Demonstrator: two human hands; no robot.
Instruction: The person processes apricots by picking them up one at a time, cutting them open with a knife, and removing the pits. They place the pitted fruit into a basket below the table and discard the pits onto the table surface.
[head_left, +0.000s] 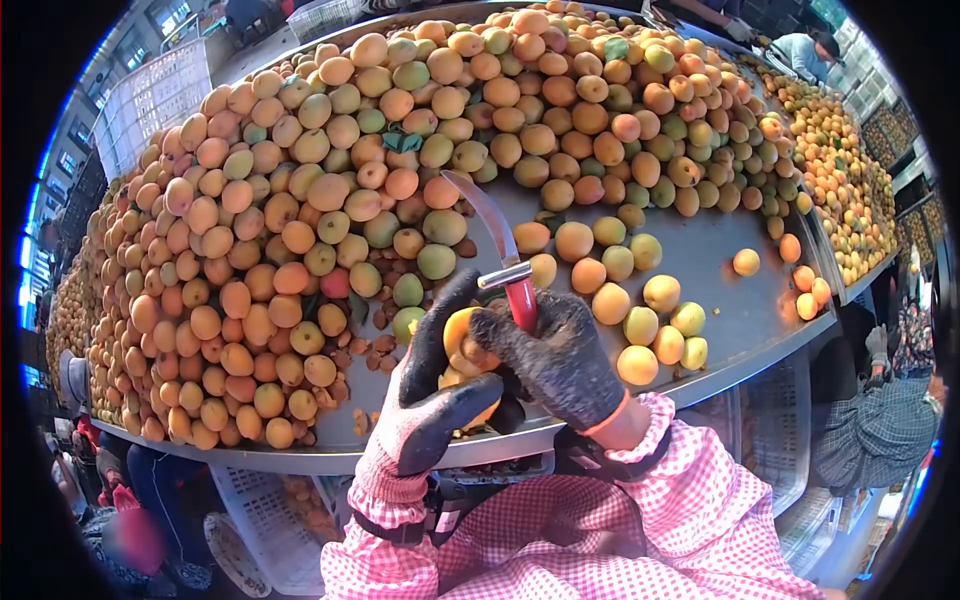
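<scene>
My left hand (430, 375), in a black-coated glove, is curled around an apricot (460, 328) whose inside partly shows. In my right hand (565, 360), also gloved and dark with dirt, is a curved knife (522, 302) with a red handle; its blade points up and away from me. The right thumb and fingers press against the fruit, and both hands meet above the near edge of the metal table (720, 240). What lies between the fingers is partly hidden. Brown apricot pits (375, 350) are scattered just left of my left hand.
A large heap of apricots (330, 190) covers the left and far side. Several loose apricots (640, 325) lie right of my hands. White crates (265, 520) stand below the table, another crate (155, 100) at far left. Co-workers are around, one in a checked garment (870, 430) at right.
</scene>
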